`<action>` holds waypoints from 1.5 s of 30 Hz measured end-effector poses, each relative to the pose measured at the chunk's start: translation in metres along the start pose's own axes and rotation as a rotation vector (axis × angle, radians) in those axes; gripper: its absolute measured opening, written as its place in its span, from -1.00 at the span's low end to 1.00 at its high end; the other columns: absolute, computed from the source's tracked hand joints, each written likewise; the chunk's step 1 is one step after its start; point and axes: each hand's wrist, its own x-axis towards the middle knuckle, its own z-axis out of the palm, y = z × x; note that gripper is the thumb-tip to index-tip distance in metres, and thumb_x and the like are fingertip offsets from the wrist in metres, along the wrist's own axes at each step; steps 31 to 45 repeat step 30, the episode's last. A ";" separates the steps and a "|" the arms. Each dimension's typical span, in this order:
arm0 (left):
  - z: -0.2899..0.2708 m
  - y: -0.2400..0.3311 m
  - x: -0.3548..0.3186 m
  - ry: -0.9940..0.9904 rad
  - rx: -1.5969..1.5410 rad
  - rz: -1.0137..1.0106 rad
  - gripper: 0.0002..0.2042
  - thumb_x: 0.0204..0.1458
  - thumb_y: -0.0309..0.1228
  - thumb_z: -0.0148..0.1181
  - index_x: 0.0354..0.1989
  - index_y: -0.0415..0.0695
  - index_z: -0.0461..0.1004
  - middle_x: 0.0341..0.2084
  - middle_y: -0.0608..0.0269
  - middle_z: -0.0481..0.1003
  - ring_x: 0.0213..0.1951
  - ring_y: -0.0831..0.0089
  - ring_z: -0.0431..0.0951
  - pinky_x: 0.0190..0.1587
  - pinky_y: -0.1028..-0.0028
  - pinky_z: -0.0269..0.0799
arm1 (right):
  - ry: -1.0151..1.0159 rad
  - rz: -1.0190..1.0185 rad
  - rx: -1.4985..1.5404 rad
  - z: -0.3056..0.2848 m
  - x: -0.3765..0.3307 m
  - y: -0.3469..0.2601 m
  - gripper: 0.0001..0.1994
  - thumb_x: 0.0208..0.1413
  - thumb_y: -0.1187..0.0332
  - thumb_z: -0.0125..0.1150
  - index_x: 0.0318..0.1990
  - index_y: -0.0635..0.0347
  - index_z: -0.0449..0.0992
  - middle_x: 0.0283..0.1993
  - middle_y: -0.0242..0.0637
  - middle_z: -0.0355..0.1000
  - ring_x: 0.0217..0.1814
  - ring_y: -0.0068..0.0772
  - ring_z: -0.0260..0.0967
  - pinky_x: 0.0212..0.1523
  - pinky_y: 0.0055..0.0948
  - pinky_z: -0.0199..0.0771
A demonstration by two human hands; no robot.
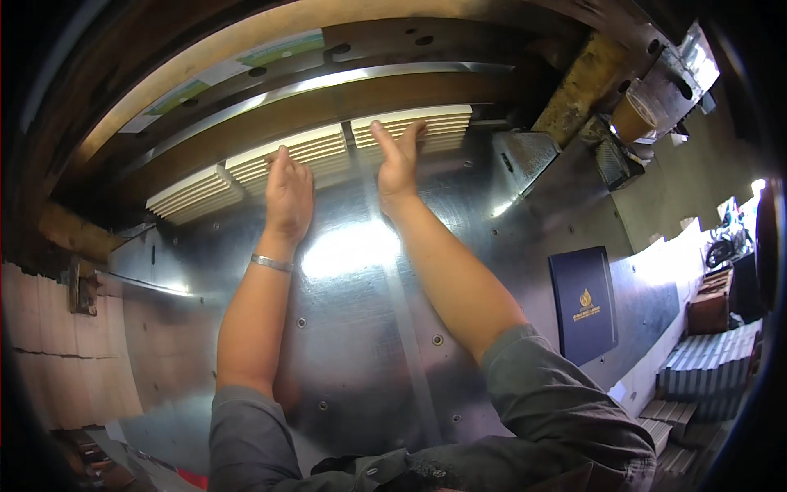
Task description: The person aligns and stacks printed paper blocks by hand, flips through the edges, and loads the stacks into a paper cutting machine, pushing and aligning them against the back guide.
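Both hands pressed flat against paper stacks.
Left hand (288,193) open on middle stack (288,152); right hand (397,160) open on the stack (420,129) beside it, above the steel desk (352,328).

Three cream ribbed paper stacks (316,160) lay at the fingertips of two hands; one dark blue booklet (584,303) lay right of the right hand (398,164).

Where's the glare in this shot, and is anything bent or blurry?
Head view: strong glare on the metal table between the left hand and the right hand, which both press on paper stacks; fisheye bends straight edges near the rim; corners are dark; the bright far right is washed out.
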 end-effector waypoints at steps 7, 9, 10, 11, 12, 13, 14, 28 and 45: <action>0.002 0.000 0.000 0.037 -0.017 -0.009 -0.69 0.45 -0.06 -0.05 -0.29 0.04 0.18 -0.32 0.39 0.13 -0.19 0.48 0.17 0.20 0.30 0.16 | -0.132 0.041 0.140 -0.007 0.003 -0.003 0.23 0.21 -0.11 0.27 0.55 0.50 -0.56 0.67 0.16 -0.81 0.71 -0.15 -1.02 0.62 -0.21 -0.86; 0.003 0.002 -0.001 0.041 -0.033 -0.015 -0.69 0.45 -0.05 -0.04 -0.28 0.03 0.19 -0.30 0.40 0.15 -0.14 0.48 0.20 0.30 0.27 0.10 | -0.134 0.044 0.159 -0.007 0.004 -0.002 0.23 0.21 -0.11 0.27 0.54 0.50 -0.56 0.67 0.17 -0.81 0.70 -0.15 -1.03 0.62 -0.21 -0.86; 0.006 0.001 -0.003 0.059 -0.053 -0.011 -0.69 0.44 -0.04 -0.04 -0.27 0.03 0.20 -0.28 0.40 0.17 -0.10 0.48 0.23 0.39 0.24 0.04 | -0.152 0.050 0.174 -0.009 0.005 -0.002 0.22 0.22 -0.10 0.27 0.54 0.51 -0.56 0.67 0.17 -0.81 0.70 -0.15 -1.03 0.62 -0.21 -0.86; 0.010 0.000 -0.004 0.104 -0.027 -0.018 -0.69 0.44 -0.02 -0.04 -0.25 0.04 0.22 -0.24 0.41 0.18 -0.03 0.47 0.24 0.49 0.19 -0.10 | -0.163 0.052 0.169 -0.011 0.004 -0.002 0.21 0.25 -0.08 0.26 0.54 0.52 -0.57 0.67 0.18 -0.80 0.70 -0.14 -1.03 0.62 -0.19 -0.85; 0.010 0.000 -0.005 0.098 -0.024 -0.023 -0.69 0.44 -0.02 -0.04 -0.25 0.04 0.22 -0.24 0.41 0.18 -0.03 0.47 0.24 0.49 0.19 -0.10 | -0.155 0.050 0.173 -0.012 0.003 -0.002 0.21 0.25 -0.08 0.26 0.54 0.52 -0.57 0.67 0.18 -0.80 0.70 -0.14 -1.03 0.62 -0.19 -0.85; 0.010 0.002 -0.005 0.095 -0.021 -0.013 -0.68 0.44 -0.02 -0.04 -0.26 0.04 0.21 -0.24 0.40 0.19 -0.03 0.46 0.24 0.48 0.20 -0.08 | -0.159 0.044 0.174 -0.010 0.003 -0.002 0.20 0.26 -0.08 0.25 0.54 0.52 -0.57 0.67 0.19 -0.80 0.70 -0.13 -1.03 0.62 -0.19 -0.85; 0.010 0.003 -0.005 0.094 -0.018 -0.003 -0.68 0.44 -0.01 -0.05 -0.27 0.05 0.21 -0.24 0.39 0.19 -0.03 0.46 0.24 0.46 0.21 -0.05 | -0.164 0.038 0.175 -0.008 0.003 -0.002 0.19 0.27 -0.07 0.24 0.53 0.53 -0.57 0.66 0.20 -0.80 0.70 -0.12 -1.03 0.62 -0.19 -0.85; 0.013 0.006 -0.007 -0.014 0.022 -0.066 -0.74 0.45 -0.04 -0.01 -0.07 0.05 0.21 -0.15 0.41 0.18 0.01 0.55 0.23 0.51 0.29 -0.09 | -0.070 0.016 0.174 -0.003 0.006 -0.002 0.21 0.21 -0.04 0.31 0.54 0.55 -0.52 0.67 0.24 -0.72 0.73 -0.08 -0.93 0.64 -0.20 -0.76; 0.016 0.004 -0.007 0.054 0.014 -0.029 -0.70 0.42 -0.04 0.06 -0.07 0.02 0.21 -0.09 0.35 0.20 0.08 0.51 0.24 0.61 0.28 -0.37 | -0.114 0.012 0.246 -0.004 0.008 0.002 0.21 0.19 -0.02 0.34 0.55 0.55 -0.50 0.68 0.24 -0.70 0.73 -0.08 -0.92 0.64 -0.20 -0.75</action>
